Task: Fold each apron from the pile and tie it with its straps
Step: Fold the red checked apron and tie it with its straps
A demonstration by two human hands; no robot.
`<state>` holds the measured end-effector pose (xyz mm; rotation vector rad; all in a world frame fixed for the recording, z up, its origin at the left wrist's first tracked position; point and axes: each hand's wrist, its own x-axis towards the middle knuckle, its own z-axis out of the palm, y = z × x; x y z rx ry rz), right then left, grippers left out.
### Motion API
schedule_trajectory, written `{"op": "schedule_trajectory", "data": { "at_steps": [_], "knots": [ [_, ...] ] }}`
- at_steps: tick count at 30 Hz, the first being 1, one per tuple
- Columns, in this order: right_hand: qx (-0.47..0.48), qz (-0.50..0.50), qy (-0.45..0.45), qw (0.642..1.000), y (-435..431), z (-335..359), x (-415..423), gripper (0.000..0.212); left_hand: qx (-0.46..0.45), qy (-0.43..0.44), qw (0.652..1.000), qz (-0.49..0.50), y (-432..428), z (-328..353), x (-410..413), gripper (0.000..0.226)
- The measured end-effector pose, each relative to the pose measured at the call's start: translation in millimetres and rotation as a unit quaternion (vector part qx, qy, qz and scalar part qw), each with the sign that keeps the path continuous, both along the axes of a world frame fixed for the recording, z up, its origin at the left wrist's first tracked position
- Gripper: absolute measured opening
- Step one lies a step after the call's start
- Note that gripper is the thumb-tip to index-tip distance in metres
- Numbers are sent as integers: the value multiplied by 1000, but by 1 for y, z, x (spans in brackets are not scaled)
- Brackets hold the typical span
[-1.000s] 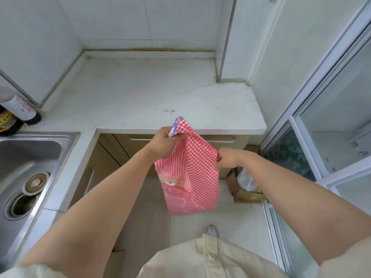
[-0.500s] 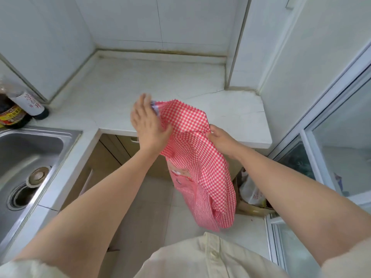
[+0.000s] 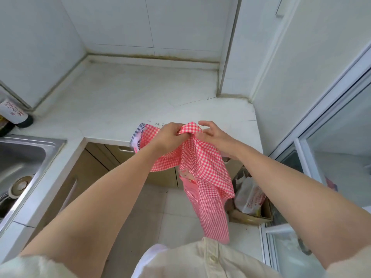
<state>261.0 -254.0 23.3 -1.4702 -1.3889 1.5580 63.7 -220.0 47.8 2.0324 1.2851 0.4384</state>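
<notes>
One white countertop (image 3: 140, 101) is seen filling the corner, closed in by tiled walls at the back and left and by a boxed column at the right; its front edge is left free above one wooden cabinet (image 3: 96, 163). A crack is seen running across the slab near the column. One sliding glass door (image 3: 331, 137) is set along the right side, and one steel sink (image 3: 24, 155) is sunk into the counter at the left. A strip of tiled floor (image 3: 156, 217) is left open between the cabinet and the person.

One red-and-white checked apron (image 3: 204, 171) is held up at the counter's front edge, its top bunched over the slab and its length hanging toward the floor. One cardboard box (image 3: 251, 218) with a plastic bag (image 3: 249, 195) in it is found on the floor just beside the door.

The bunched top is gripped in the left hand (image 3: 170, 137). The right hand (image 3: 214, 135) is laid against the cloth with fingers loosely spread; a pinch cannot be made out. Two bottles (image 3: 15, 115) are stood behind the sink, one cut off by the frame edge.
</notes>
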Motion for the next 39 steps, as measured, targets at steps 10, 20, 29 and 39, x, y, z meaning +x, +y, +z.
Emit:
{"op": "schedule_trajectory", "data": {
  "at_steps": [10,20,29,39],
  "knots": [
    [-36,66,-354,932,33,-43,-11,23,50,-154,973,167,55,14,-28,24],
    [50,-20,-434,899,196,-19,-39,36,122,22,976,177,200,2,-123,23],
    [63,102,-529,840,345,-22,-142,30,92,211,960,160,343,-17,-245,56],
    [16,142,-555,820,446,-53,-210,25,268,218,924,163,422,-68,-271,63]
  ]
}}
